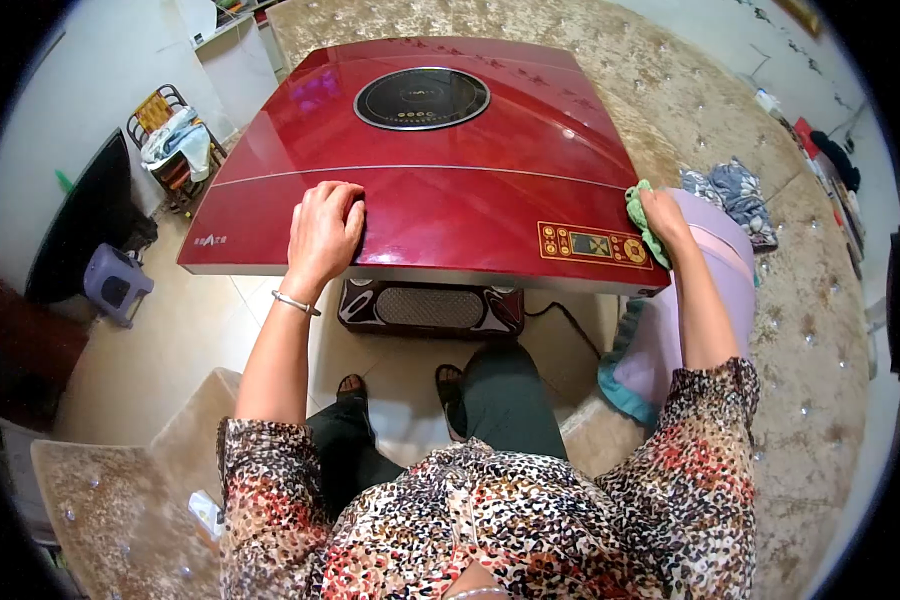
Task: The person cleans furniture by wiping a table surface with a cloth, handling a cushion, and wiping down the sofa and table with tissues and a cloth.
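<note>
In the head view, the red table (450, 215) filled the upper middle of the frame, its near edge running across the centre. The right hand (665, 212), right of centre, was clenched around a green cloth (637, 210), bunched against the table's right edge, just beyond the control panel (595, 246). The left hand (324, 230), left of centre, held nothing; it lay palm down on the tabletop by the near edge, fingers loosely bent.

To my eye, wiping was the step in hand, at that right side, with the left hand probably steadying the body. Another stroke there would call for the cloth pressed flat against the rim and a light touch near the panel's buttons. The lilac cover (718, 225) crowded in just beside the right forearm, so the wrist seemed to need care there.
</note>
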`<state>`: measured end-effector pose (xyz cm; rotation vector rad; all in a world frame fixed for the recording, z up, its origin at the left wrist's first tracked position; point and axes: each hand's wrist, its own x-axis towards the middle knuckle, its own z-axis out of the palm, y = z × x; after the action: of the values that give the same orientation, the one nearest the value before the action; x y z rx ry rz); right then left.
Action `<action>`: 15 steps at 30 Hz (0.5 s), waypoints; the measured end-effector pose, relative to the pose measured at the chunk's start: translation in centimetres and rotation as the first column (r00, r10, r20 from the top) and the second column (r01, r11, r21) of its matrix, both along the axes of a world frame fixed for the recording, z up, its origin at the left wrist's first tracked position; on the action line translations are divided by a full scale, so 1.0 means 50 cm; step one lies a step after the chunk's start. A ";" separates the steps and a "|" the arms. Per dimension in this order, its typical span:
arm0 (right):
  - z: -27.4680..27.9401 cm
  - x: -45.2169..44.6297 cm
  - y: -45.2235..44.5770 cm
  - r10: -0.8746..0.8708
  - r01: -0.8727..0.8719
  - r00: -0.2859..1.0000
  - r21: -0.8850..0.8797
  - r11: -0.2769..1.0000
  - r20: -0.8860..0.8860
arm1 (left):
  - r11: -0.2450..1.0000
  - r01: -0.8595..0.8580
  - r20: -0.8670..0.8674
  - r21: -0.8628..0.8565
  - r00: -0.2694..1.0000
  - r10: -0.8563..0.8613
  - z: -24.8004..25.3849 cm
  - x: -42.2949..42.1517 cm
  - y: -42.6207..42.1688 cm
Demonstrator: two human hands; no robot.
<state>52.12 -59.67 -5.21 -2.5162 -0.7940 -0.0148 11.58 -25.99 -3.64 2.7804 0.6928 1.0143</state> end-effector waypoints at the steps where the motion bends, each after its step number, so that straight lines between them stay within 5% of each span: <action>1: 0.010 -0.028 -0.021 -0.023 0.020 0.998 -0.054 0.998 -0.055 | 1.000 -0.002 0.002 0.002 1.000 0.002 -0.004 0.002 0.003; 4: 0.034 -0.135 -0.089 -0.020 0.015 0.991 -0.039 0.999 -0.133 | 1.000 0.021 0.017 0.022 1.000 -0.021 -0.012 0.006 0.013; 9: 0.093 -0.177 -0.137 0.014 0.010 0.997 -0.284 0.959 0.082 | 1.000 -0.008 -0.037 0.002 0.999 0.008 -0.013 0.007 0.007; 10: 0.125 -0.192 -0.117 -0.034 0.041 0.998 -0.153 0.987 0.046 | 1.000 0.005 -0.010 0.004 1.000 -0.005 -0.016 0.008 0.010; 12: 0.163 -0.191 -0.073 0.150 -0.054 0.967 0.413 0.909 -0.205 | 1.000 0.027 -0.014 0.013 1.000 -0.027 -0.025 0.009 0.026; 14: 0.192 -0.182 -0.031 0.415 -0.120 0.878 0.729 0.674 -0.239 | 0.999 0.037 -0.021 0.014 0.999 -0.036 -0.028 0.009 0.033; 15: 0.192 -0.167 -0.033 0.360 -0.137 0.918 0.721 0.679 -0.165 | 0.999 0.043 -0.024 -0.007 0.999 -0.043 -0.027 0.007 0.034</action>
<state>43.77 -61.32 4.38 -1.6168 -0.8093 0.1300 11.94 -24.31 -4.97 2.7934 0.6353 0.9708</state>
